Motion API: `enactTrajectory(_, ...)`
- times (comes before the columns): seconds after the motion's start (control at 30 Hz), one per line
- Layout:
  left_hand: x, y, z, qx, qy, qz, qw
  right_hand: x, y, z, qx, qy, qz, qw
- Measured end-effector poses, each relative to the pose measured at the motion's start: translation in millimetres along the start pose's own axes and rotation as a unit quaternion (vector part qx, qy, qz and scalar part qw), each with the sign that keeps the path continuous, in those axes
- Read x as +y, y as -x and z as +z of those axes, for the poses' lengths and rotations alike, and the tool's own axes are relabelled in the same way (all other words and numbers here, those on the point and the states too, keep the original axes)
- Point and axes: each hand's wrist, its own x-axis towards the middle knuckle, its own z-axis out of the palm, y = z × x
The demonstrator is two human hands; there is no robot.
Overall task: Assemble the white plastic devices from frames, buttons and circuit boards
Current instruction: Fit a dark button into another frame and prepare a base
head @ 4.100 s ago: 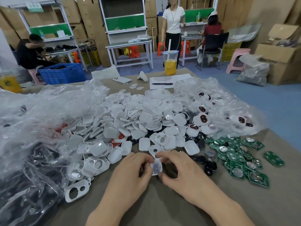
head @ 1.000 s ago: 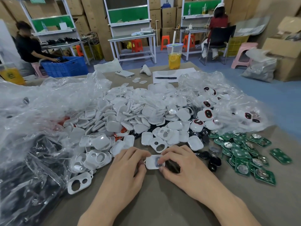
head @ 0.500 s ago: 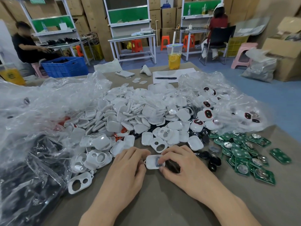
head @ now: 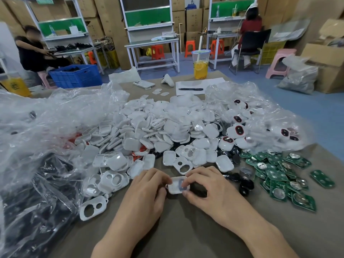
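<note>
Gripping one white frame (head: 174, 187) at both ends with your left hand (head: 147, 192) and right hand (head: 211, 195), you steady it low over the desk (head: 186, 231), just in front of the shell heap (head: 149, 131), apparently seating its dark insert (head: 181, 183).

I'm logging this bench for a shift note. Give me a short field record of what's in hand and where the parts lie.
in hand: left hand and right hand pinch one white part between them
boards: green pile right of the right hand
buttons: black, between the right hand and the boards
frame: two-hole frame lying left of the left hand
shells: white heap behind the hands
red-ringed units: far right, partly in a clear bag
far edge: drink cup, pen on paper
</note>
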Motion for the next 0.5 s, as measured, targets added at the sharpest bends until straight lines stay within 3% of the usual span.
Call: enactTrajectory(0.5, -2.4, 1.1, 1.4, -0.010, -0.001, 0.027, 1.000, -0.2, -0.1, 1.1, 0.002, 0.012, -0.003, 1.000)
